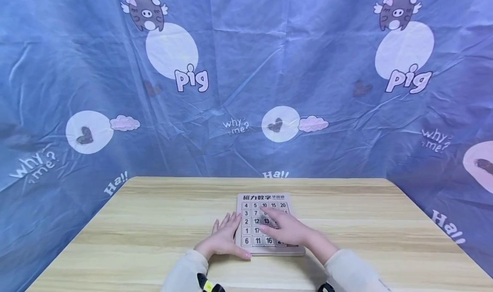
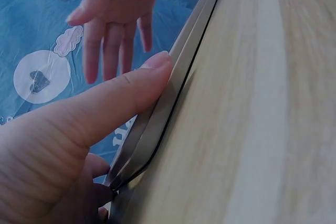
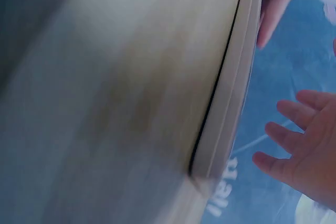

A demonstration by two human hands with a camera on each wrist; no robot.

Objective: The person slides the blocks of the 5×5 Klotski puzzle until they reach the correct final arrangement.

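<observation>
A white number slide puzzle lies on the table, its square tiles bearing black numbers under a line of dark lettering. My left hand is at its near-left corner, fingers spread along the left side. In the left wrist view, the thumb rests against the near edge of the puzzle. Over the right-hand tiles is my right hand, fingers extended, covering several numbers. The right wrist view shows that hand apart from the board's edge, with its palm side showing and nothing held.
The puzzle sits on a light wood-grain table. Behind and at both sides hangs a blue cloth printed with pigs, hearts and words. A dark band with a yellow patch is on the left wrist.
</observation>
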